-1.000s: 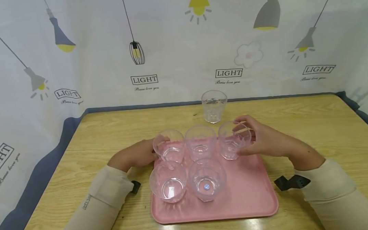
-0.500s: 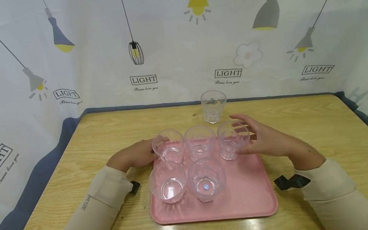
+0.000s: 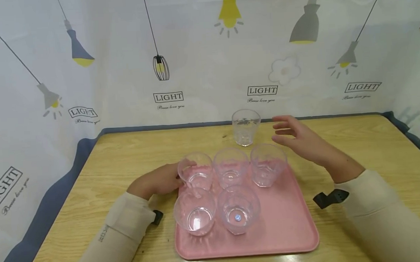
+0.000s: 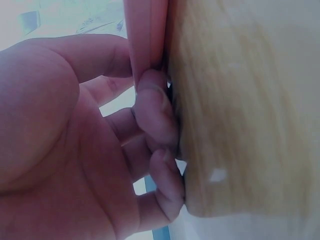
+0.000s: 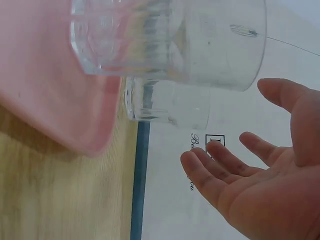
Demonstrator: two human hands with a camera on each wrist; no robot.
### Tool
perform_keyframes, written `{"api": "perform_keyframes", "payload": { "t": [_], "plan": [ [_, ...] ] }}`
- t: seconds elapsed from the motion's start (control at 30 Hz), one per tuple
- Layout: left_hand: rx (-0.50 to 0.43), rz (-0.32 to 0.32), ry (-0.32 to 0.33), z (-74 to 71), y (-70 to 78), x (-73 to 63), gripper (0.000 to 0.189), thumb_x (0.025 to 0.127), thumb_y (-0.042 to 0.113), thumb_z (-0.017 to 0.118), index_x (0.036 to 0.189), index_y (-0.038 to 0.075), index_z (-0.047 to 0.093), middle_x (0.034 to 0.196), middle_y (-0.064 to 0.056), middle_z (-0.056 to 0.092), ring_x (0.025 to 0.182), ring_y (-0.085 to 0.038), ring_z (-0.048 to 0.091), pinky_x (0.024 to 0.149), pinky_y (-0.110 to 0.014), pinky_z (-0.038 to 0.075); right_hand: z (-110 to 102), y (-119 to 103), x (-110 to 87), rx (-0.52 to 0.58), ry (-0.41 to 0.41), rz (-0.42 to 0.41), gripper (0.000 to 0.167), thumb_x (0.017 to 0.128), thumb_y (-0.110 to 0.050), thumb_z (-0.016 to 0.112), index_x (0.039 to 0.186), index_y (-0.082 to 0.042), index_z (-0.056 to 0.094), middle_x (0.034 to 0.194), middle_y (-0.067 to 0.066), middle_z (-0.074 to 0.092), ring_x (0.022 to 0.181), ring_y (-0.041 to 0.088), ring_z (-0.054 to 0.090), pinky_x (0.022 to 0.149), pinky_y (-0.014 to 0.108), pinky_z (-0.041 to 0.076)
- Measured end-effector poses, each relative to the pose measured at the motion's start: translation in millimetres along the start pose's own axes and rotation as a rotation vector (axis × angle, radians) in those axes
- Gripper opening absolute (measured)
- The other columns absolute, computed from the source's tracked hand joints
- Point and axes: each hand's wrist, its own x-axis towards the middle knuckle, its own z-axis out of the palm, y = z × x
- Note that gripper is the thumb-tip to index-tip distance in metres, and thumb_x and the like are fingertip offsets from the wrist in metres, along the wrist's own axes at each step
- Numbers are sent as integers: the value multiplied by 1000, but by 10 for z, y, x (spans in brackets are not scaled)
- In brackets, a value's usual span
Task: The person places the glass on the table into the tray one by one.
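Note:
My left hand (image 3: 164, 179) grips the left edge of the pink tray (image 3: 278, 237); in the left wrist view its fingers (image 4: 157, 112) curl at the rim, close to the wood. On the tray stand clear plastic tumblers: a back row of a left tumbler (image 3: 200, 182), a middle tumbler (image 3: 229, 175) and a right tumbler (image 3: 262, 175), and two in front. The front-left tumbler (image 3: 196, 219) shows a bright reflection, and a small bluish piece (image 3: 238, 217) appears at the bottom of the front-right tumbler (image 3: 232, 227). My right hand (image 3: 303, 140) is spread in the air, holding nothing, right of a lone tumbler (image 3: 244, 135) behind the tray.
The wooden table (image 3: 119, 154) reaches back to a white curtain (image 3: 199, 41) printed with lamps. A tiny dark mark (image 3: 224, 136) lies left of the lone tumbler. Black straps with dark pieces (image 3: 330, 198) sit at both wrists.
My right hand has let go of the back-right tumbler and moved back and up toward the lone tumbler. My left hand stays at the tray's edge. The head view has tilted up slightly.

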Motion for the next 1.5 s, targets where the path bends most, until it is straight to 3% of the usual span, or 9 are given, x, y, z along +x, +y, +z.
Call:
{"api": "perform_keyframes", "payload": {
  "t": [0.2,0.67,1.5],
  "plan": [
    [9,9,3,24,-30,7,51,102,26,55,151,20,43,148,-13,53,138,-34,48,117,-55,35,-39,14,161,-43,-2,42,70,100,-39,59,157,-18,24,156,19,35,145,41,35,109,63,40],
    [18,2,-4,-2,20,14,49,102,28,55,150,22,44,149,-11,52,140,-33,47,117,-54,35,-111,85,499,-198,-55,56,85,93,-39,70,157,-11,21,156,24,32,145,42,33,113,59,38],
    [-4,-20,-15,-7,7,2,54,102,26,56,153,21,41,151,-11,50,141,-33,45,118,-55,33,27,58,762,-160,-77,20,89,92,-28,74,159,-10,19,155,24,35,144,44,35,115,57,37]
  ]
}}
